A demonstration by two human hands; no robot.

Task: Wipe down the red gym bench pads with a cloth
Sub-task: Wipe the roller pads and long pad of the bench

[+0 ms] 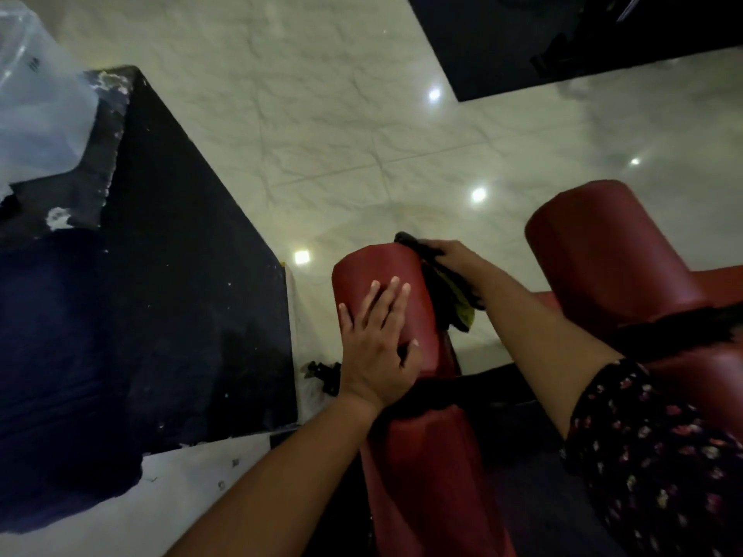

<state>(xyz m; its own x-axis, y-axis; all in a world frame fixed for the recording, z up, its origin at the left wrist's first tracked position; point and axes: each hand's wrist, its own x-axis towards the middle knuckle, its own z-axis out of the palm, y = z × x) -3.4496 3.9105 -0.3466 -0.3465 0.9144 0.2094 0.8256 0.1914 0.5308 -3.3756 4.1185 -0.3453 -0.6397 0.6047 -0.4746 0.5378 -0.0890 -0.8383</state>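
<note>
A red roller pad stands in the middle of the view. My left hand rests flat on its near side with straight fingers. My right hand grips a dark cloth with a yellow-green patch and holds it against the pad's right side. A second red roller pad lies to the right, and another red pad runs below my left wrist.
A black floor mat lies to the left, with a clear plastic container at its far corner. Glossy pale tiles cover the floor beyond. A dark mat sits at the top right. My floral sleeve covers the right arm.
</note>
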